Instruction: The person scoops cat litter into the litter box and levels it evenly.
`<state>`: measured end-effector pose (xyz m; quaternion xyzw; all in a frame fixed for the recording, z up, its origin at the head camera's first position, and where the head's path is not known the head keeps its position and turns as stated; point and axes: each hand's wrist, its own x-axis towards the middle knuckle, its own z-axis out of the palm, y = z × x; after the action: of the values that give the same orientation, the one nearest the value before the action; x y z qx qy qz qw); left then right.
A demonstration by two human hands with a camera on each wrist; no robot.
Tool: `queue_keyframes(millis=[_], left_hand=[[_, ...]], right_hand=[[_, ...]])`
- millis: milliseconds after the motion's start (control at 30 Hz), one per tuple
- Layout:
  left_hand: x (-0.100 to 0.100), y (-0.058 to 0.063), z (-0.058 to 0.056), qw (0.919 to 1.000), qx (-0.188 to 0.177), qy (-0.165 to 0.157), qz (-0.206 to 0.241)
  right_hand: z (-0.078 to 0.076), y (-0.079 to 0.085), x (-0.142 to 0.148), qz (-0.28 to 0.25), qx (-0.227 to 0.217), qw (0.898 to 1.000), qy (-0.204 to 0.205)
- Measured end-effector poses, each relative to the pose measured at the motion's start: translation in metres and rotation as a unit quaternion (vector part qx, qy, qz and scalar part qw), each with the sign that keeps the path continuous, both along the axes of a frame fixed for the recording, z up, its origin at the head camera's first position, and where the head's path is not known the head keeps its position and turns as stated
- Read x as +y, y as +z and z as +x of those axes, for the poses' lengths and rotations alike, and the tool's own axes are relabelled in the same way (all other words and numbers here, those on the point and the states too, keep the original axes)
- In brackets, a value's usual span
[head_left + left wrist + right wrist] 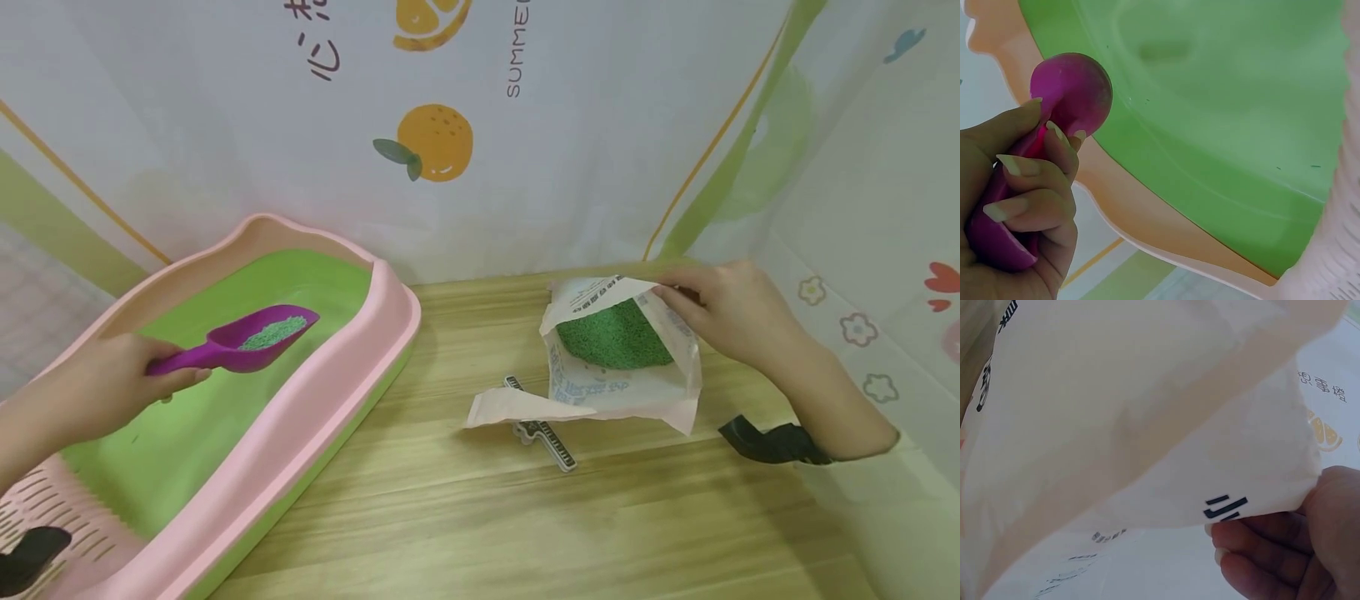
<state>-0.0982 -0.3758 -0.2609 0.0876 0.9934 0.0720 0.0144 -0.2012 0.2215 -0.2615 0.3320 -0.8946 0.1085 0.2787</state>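
1. One purple scoop point(234, 356), one small heap of green granules point(273, 332) in its bowl. It hung over the tray's green inside, bowl pointing toward the bag side.
2. Left hand point(123, 383): grip narrow, fingers and thumb curled round the scoop handle.
3. One white printed bag point(622, 400), mouth gaping, stood on the bench; one larger mass of green granules point(618, 337) showed inside.
4. Right hand point(731, 308): grip narrow, thumb and fingers pinching the bag's upper edge at one corner.
5. One tray point(322, 383), pink rim over a green base, sat left of the bag, well apart. A few dark flecks on its floor, left wrist view.
6. One clip point(557, 450), piano-key pattern, lay partly beneath the bag's front flap.
7. Bench point(450, 517): one, wood-grained. Behind it, one white curtain point(585, 183) with orange-fruit prints.
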Motion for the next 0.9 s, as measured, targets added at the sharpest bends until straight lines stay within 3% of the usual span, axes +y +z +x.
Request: queue_keyframes(millis=[400, 633, 900], left_hand=[[-0.008, -0.001, 0.008, 0.9984, -0.050, 0.017, -0.022], [-0.018, -0.009, 0.000, 0.9968, -0.072, 0.019, -0.030], [-0.020, -0.006, -0.006, 0.9955, -0.090, 0.011, -0.030]], right_hand=[[-0.001, 0.000, 0.000, 0.000, -0.009, 1.000, -0.010], [-0.001, -0.001, 0.001, 0.001, 0.002, 1.000, -0.002], [0.001, -0.001, -0.001, -0.003, -0.002, 1.000, -0.005]])
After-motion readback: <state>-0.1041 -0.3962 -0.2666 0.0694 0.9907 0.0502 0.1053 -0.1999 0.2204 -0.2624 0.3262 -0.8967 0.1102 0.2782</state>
